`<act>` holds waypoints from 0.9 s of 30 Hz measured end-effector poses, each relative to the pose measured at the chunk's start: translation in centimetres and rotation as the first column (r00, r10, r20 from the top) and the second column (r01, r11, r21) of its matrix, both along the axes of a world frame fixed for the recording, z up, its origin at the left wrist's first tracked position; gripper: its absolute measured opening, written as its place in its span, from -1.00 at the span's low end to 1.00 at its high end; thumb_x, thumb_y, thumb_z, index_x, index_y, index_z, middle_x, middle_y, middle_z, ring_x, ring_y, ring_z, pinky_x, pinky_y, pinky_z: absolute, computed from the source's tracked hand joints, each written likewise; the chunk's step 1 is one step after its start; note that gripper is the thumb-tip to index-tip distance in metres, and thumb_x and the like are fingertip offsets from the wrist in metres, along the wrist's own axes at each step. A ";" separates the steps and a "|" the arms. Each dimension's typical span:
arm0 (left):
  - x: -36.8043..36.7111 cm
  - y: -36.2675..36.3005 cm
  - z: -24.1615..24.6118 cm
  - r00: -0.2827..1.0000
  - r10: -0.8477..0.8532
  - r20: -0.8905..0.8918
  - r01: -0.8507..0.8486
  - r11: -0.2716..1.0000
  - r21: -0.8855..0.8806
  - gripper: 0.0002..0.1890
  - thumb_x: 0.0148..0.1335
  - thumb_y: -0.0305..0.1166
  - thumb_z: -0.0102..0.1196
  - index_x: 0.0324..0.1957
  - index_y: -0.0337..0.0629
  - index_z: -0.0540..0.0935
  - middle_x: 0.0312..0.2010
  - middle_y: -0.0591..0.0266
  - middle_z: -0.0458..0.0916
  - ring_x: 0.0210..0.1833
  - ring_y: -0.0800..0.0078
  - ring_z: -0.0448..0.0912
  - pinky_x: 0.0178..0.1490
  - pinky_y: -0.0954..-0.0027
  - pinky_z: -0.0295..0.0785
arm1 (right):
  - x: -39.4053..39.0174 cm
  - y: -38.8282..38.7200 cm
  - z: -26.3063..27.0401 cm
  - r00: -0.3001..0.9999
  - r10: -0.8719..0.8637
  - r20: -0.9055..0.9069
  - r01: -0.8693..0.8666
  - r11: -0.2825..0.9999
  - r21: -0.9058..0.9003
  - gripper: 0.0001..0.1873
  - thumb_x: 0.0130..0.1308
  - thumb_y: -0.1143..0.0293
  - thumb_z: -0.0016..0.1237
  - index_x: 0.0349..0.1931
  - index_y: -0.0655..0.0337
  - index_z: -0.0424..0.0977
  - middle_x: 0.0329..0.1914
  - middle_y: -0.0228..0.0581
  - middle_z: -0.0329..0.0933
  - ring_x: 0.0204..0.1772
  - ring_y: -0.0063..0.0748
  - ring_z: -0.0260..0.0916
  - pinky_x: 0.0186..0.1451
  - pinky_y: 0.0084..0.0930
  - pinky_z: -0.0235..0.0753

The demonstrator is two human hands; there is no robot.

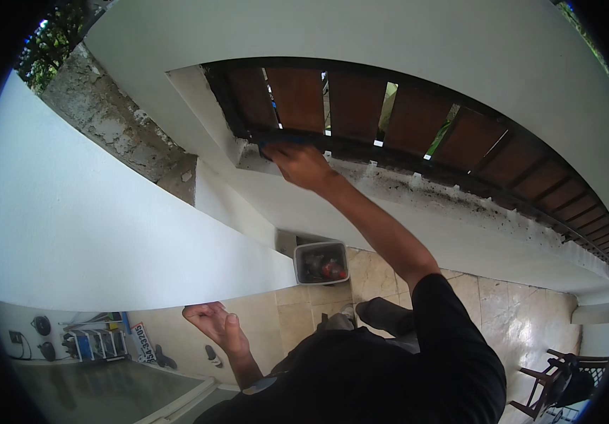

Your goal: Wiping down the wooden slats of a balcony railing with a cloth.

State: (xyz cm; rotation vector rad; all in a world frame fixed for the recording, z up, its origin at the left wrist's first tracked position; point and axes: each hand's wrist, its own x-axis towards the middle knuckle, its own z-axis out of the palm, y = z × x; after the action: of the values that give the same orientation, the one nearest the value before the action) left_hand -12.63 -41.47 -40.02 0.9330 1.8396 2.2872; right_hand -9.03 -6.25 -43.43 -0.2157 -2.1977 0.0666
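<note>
My right hand (304, 167) reaches up to the lower left corner of a dark window frame (352, 144) set in a white wall. Its fingers are closed on a dark blue thing (299, 140), perhaps a cloth, pressed against the bottom rail. Brown slats (357, 108) with narrow gaps fill the frame. Below the rail runs a white sill (416, 186) with black grime along it. Lower left, my left hand (225, 329) is palm up at the bottom edge of a white wall (124, 238), thumb apart. Its fingertips are partly hidden by that edge, and nothing shows in the palm.
A grey bin (321, 263) with rubbish in it stands on the tiled floor (378, 270) by the wall. A wooden chair (553, 379) with a dark bag is at lower right. A rack (98, 342) and shoes (213, 356) lie lower left. Upper left is a rough concrete ledge (119, 127).
</note>
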 end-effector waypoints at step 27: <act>0.4 1.2 0.7 0.997 0.027 -0.073 -0.023 0.998 0.059 -0.65 0.13 -0.31 0.12 -0.10 -0.15 0.31 -0.24 0.29 0.23 -0.24 0.52 0.22 -0.08 0.45 0.18 | 27.4 3.3 0.4 0.942 -0.297 0.155 0.312 0.947 -0.079 -0.79 0.25 0.56 0.05 -0.10 0.25 0.55 -0.13 -0.12 0.66 -0.19 -0.15 0.65 -0.18 -0.29 0.69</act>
State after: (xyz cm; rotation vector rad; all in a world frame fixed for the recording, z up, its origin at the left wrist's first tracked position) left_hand -12.24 -40.25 -39.29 1.0216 1.8319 2.3640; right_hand 18.39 -3.00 -42.98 -0.6341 -2.2767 -0.0094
